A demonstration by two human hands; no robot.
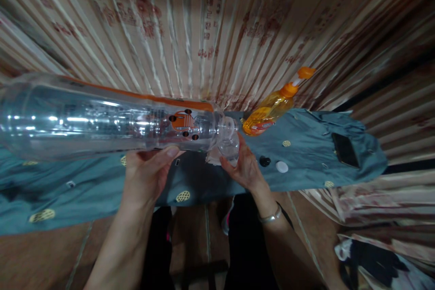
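"So, where's the bottle (136, 124)?"

"On its side, just past the left hand (146, 174), neck toward the right hand (246, 163)."

"And how are the hands?"

"Left: thumb along the bottle's near side, other fingers mostly hidden; it looks like a hold from beneath. Right: curled narrow round a small clear piece (228, 142), up at the bottle's neck, with a whitish scrap (213, 157) under it."

"Which step is that, then?"

"I'd judge it's work at the mouth, clear piece against neck. Whether they're joined or only close, I can't tell, nor whether anything is inside."

"What would the next move call for?"

"Steadiness, I'd say: left keeping the bottle from rolling, right lining its piece up with the neck."

"Anything in the way?"

"Not much. Soap (268, 112) sits beyond the right hand; a black cap (264, 161) and white disc (282, 166) lie just right of it, the phone (345, 150) farther right."
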